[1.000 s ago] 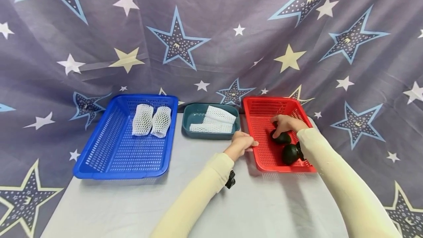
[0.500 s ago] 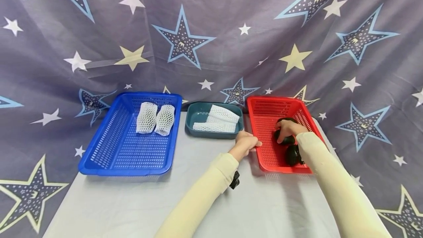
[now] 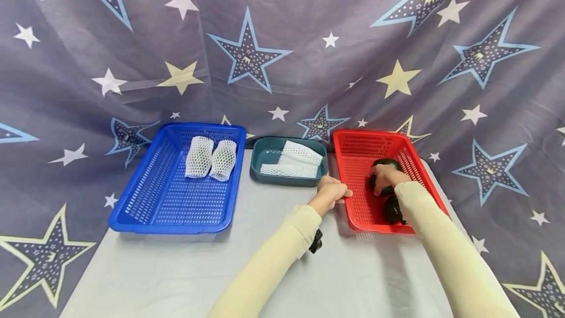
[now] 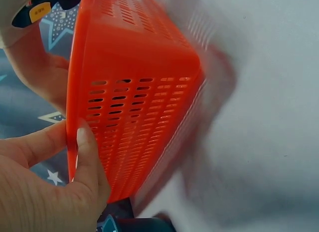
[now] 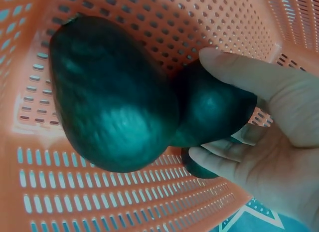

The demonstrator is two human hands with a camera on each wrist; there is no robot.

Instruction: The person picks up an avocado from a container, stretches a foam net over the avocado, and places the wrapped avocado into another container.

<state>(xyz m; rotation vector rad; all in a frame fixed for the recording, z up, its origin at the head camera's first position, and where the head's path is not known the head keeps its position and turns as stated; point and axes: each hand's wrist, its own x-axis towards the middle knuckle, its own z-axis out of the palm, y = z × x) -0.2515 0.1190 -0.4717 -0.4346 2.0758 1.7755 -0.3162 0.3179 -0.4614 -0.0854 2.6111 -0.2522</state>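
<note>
Past the pale bench [image 3: 176, 269] hangs a starry curtain [image 3: 300, 63], and I have the left hand [image 3: 328, 193] pinching the rim of the red basket [image 3: 379, 227], the right hand [image 3: 389, 176] gripping an avocado [image 5: 217, 107] inside, apparently with two foam-netted pieces [image 3: 199, 157] done in the blue basket [image 3: 190, 216] and other bare avocados [image 5: 112, 97] left.

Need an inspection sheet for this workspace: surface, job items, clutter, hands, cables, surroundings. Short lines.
Surface: pale cloth-covered table.
Job items: red basket with at least three dark green fruits; blue basket with two net-wrapped items; teal tray with white net sleeves.
Clutter: nothing seen.
Left hand: pinches the red basket's rim.
Right hand: grips one fruit inside the red basket.
Cables: nothing seen.
Surroundings: star-patterned curtain behind.
</note>
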